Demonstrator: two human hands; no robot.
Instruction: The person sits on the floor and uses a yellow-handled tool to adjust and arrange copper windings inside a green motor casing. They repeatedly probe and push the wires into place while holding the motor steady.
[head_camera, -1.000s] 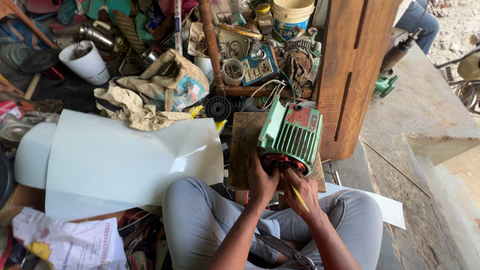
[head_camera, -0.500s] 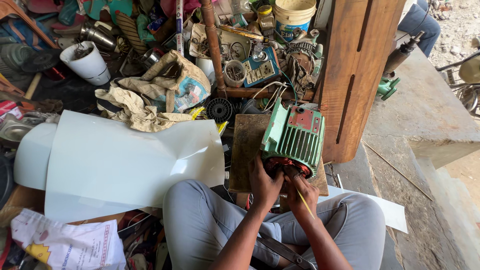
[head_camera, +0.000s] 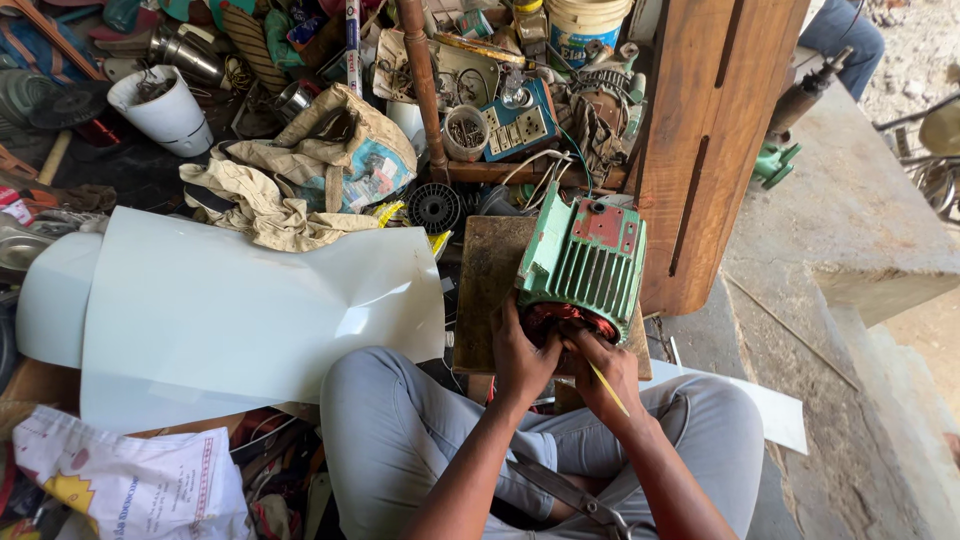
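A green finned electric motor housing (head_camera: 582, 262) lies on a wooden board (head_camera: 488, 288) in front of my knees, its open end toward me showing copper windings (head_camera: 568, 320). My left hand (head_camera: 522, 358) presses its fingers into that open end on the left side. My right hand (head_camera: 603, 368) touches the windings on the right and holds a thin yellow stick (head_camera: 609, 389) along the palm. I sit cross-legged in grey trousers (head_camera: 400, 440).
A big white curved sheet (head_camera: 230, 310) lies to my left. Behind it are rags (head_camera: 290, 200), a white bucket (head_camera: 160, 105), a blue socket board (head_camera: 517, 122) and several tools. A wooden post (head_camera: 705, 140) stands right of the motor, beside a concrete ledge (head_camera: 850, 220).
Both hands stay at the motor's open end with small finger shifts. The view has tilted slightly; the motor has not visibly moved.
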